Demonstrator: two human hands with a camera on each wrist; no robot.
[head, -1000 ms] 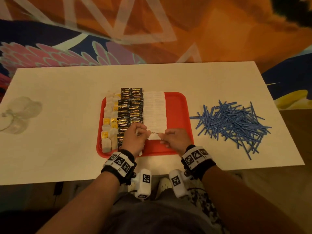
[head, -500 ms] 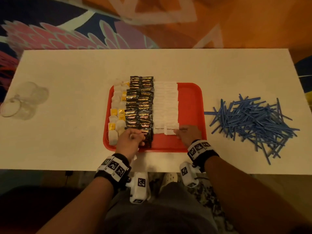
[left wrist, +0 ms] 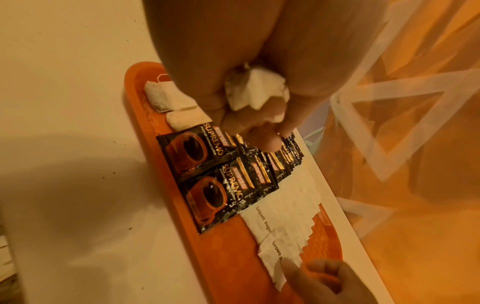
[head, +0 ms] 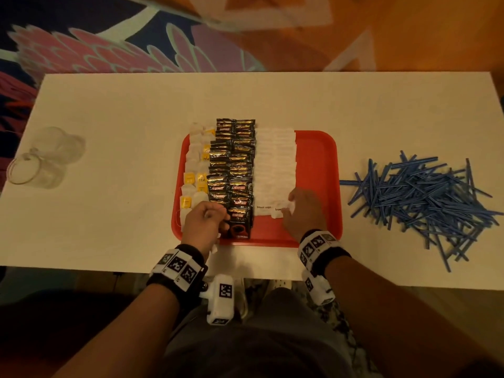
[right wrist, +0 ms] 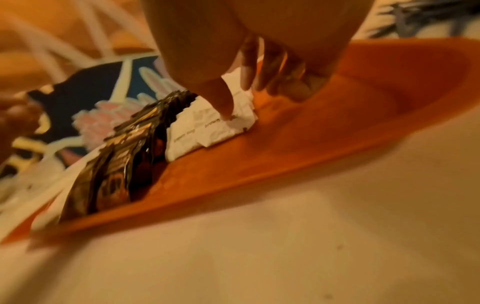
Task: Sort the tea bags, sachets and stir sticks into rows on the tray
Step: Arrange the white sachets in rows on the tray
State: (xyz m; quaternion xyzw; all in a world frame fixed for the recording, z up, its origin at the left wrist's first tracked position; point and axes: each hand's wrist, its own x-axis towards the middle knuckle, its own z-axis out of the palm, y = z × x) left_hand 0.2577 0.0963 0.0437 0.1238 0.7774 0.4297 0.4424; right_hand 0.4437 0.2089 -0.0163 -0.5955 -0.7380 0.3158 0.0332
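Two hands work at the near edge of a red tray (head: pixel 319 148) set mid-table. Left hand (head: pixel 203 226): fingers curled tight, bunching crumpled white packets (left wrist: pixel 255 90) in the palm, hovering over the near end of the coffee rows. Right hand (head: pixel 304 211): thumb and fingers come down on the nearest white "brown sugar" sachet (head: pixel 281 211) at the near end of the sugar rows; the right wrist view shows the thumb pressing on the paper, fingers bent behind it; whether it pinches or only presses, cannot tell.

Tray contents, left to right: tea bags (head: pixel 195 159) with yellow tags, two rows; black coffee sachets (head: pixel 231 165), two overlapping rows; white sugar sachets (head: pixel 275 165), two overlapping rows. Right strip of the tray bare red.

Blue stir sticks (head: pixel 420 195) lie in a loose heap on the white table (head: pixel 122 126), right of the tray, apart from it. Clear glass jar (head: pixel 41 159) lies on its side at the table's left end.
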